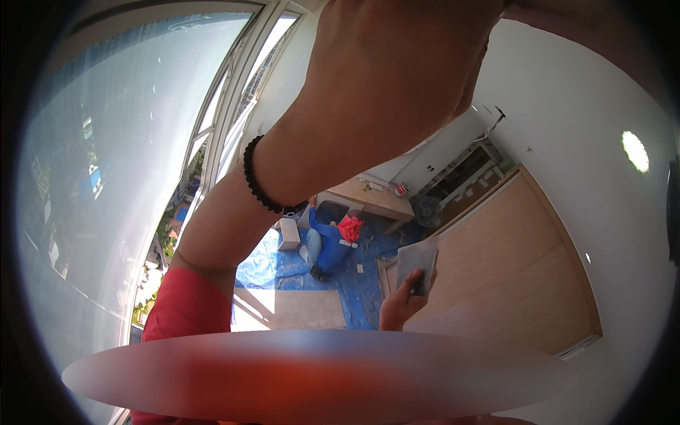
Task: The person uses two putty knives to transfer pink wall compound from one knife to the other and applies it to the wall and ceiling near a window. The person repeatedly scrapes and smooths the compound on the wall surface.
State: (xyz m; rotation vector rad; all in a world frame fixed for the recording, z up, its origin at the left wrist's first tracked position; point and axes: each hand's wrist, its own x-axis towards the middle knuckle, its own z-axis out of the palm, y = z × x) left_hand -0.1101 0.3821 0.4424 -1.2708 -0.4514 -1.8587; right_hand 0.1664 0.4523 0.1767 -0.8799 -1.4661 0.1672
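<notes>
a: what's the right hand (402,306) got?

b: its fingers are pinched on a flat grey square sheet, like a sanding pad (418,261), held low in front of the pale wall (567,127).

a: and the left hand (397,64)?

b: raised high and close to the camera, a black beaded bracelet (258,180) on the wrist, red sleeve (185,308) at the shoulder. the fingers run out of the top edge, so i cannot tell whether they grip anything.

a: how far along does the work look?

b: hard to judge. the wall reads smooth and white, with no clear patch finished or unfinished. below, blue plastic sheeting (283,262) covers the floor and another person in blue (327,244) crouches by a light wooden cabinet (379,195), so the room looks mid-job.
</notes>
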